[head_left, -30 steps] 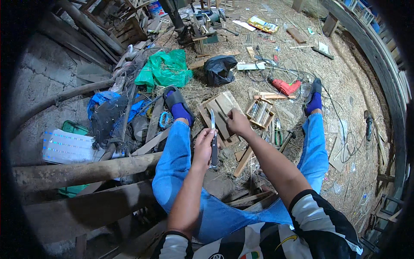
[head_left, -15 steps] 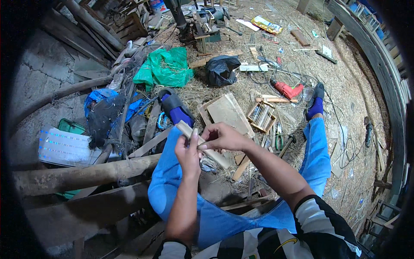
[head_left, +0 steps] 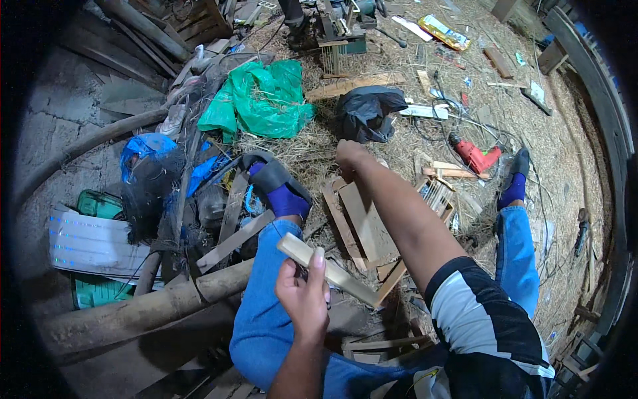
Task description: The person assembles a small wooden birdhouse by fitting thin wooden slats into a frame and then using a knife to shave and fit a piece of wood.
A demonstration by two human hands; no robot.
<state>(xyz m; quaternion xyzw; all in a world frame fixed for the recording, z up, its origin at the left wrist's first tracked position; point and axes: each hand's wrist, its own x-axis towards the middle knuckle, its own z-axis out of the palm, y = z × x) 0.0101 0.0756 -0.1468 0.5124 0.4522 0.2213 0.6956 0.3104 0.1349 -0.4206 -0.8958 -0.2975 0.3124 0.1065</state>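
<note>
A pale strip of wood (head_left: pixel 332 269) slants above my left knee. My left hand (head_left: pixel 304 291) is closed round it, with the thumb lying along its upper face. My right arm stretches forward, away from the strip. At its end my right hand (head_left: pixel 350 157) is beside the near left edge of a black plastic bag (head_left: pixel 367 114); its fingers are turned away and hidden, so I cannot make out whether it touches the bag. Under the right forearm lies a flat wooden panel with a frame (head_left: pixel 366 223), partly covered by the arm.
A green plastic bag (head_left: pixel 266 100) lies beyond my left foot. Right of the black bag are a white power strip (head_left: pixel 425 111), cables and a red power drill (head_left: pixel 474 154). A small slatted wooden piece (head_left: pixel 436 195) stands near the right forearm. A thick pole (head_left: pixel 153 296) runs along my left side.
My right hand has left the wood strip and moved forward to the black bag. My left hand still holds the strip, now slightly lower and to the right. The view has shifted.
</note>
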